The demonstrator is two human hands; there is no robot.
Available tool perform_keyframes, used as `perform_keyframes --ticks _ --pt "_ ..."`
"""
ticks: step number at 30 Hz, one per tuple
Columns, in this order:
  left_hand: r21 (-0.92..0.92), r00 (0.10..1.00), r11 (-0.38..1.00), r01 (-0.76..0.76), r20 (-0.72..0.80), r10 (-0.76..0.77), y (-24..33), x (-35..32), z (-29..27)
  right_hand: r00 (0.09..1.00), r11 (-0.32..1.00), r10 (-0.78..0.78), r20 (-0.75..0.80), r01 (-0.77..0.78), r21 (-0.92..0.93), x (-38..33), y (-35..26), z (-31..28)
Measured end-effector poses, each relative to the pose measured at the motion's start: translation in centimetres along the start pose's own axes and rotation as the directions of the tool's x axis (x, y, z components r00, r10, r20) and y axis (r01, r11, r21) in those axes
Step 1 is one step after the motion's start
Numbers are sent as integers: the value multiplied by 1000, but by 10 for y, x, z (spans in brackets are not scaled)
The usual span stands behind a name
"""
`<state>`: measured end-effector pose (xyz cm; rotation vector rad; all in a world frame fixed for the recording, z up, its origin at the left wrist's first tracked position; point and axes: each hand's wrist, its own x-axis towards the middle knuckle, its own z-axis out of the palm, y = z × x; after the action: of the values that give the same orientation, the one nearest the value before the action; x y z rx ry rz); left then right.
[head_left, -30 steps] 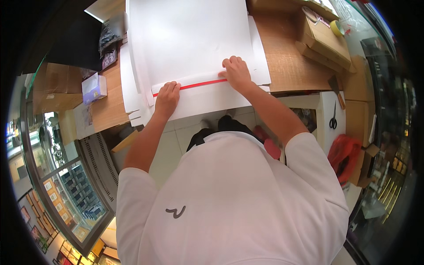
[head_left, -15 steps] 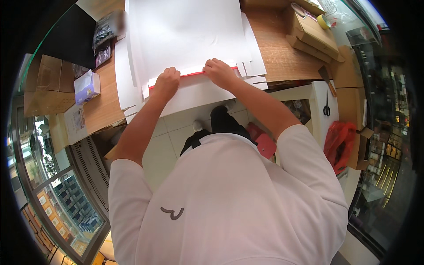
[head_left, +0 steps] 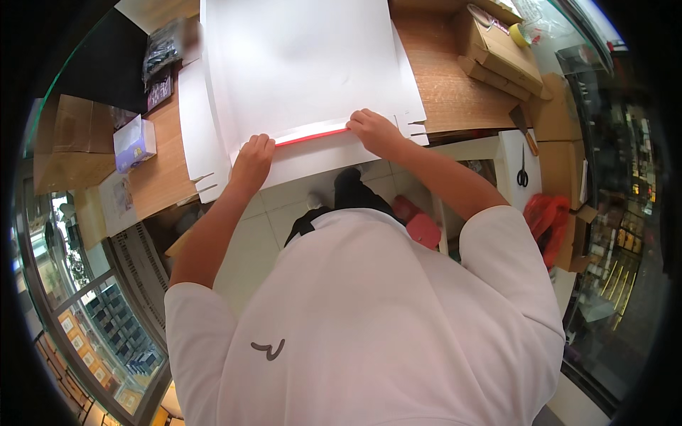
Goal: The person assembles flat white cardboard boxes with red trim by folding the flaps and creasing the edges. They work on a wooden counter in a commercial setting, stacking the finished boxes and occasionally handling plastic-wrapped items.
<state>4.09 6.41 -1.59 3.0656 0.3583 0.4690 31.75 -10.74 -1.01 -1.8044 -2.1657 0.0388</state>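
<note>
A large white cardboard sheet [head_left: 305, 64] with slotted flaps at its sides lies across the wooden table. Along its near side, a folded edge shows a thin red strip [head_left: 311, 137]. My left hand [head_left: 253, 160] is closed on the left part of this folded edge, fingers bent over it. Farther right, my right hand [head_left: 374, 133] pinches the same edge, its fingertips at the right end of the visible strip. Both thumbs are mostly hidden. The strip runs between the hands, tilted up a little toward the right.
A tissue box [head_left: 135, 144] and a brown carton [head_left: 77, 142] stand at the left. Flat brown boxes [head_left: 501, 57] with a tape roll [head_left: 520, 35] lie at the far right. Black scissors [head_left: 523, 174], a wooden-handled blade [head_left: 527, 129] and a red plastic bag [head_left: 545, 226] are at the right.
My hands have moved apart and nearer to me, the left one leftward and the right one rightward. The folded edge with the red strip has come closer to me.
</note>
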Motion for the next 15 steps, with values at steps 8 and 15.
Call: perform_keyframes --ticks 8,15 --pt "61 999 998 -28 -36 31 15 10 13 987 997 42 158 -32 -65 2 -9 -6" --pt "-47 1000 999 -23 12 24 23 28 16 990 986 -135 -41 130 -104 38 -33 37"
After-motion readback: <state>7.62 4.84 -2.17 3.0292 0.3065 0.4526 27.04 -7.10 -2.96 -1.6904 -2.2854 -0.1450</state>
